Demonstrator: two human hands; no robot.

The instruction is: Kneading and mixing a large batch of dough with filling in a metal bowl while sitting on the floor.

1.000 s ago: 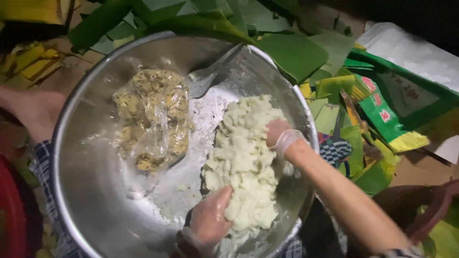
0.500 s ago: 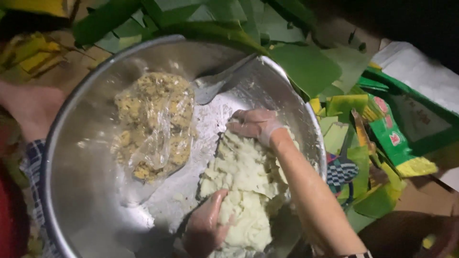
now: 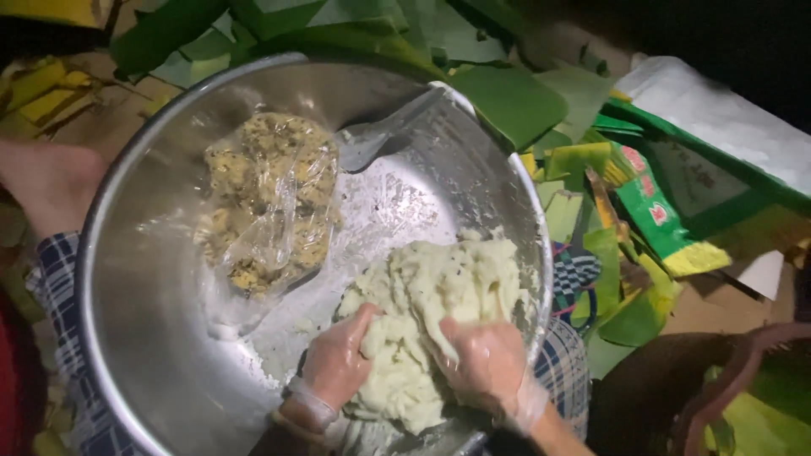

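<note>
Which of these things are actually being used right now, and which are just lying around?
In use:
- left hand and right hand, both gloved, pressing into the white dough
- metal bowl holding the dough

Lying about:
- clear bag of yellowish filling in the bowl, untouched
- metal spoon against the bowl wall
- green leaves
- green and yellow packets

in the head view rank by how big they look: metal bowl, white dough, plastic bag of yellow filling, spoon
1. metal bowl, by far the largest.
2. white dough.
3. plastic bag of yellow filling, looking close to the dough in size, so that order is unsure.
4. spoon, smallest.
</note>
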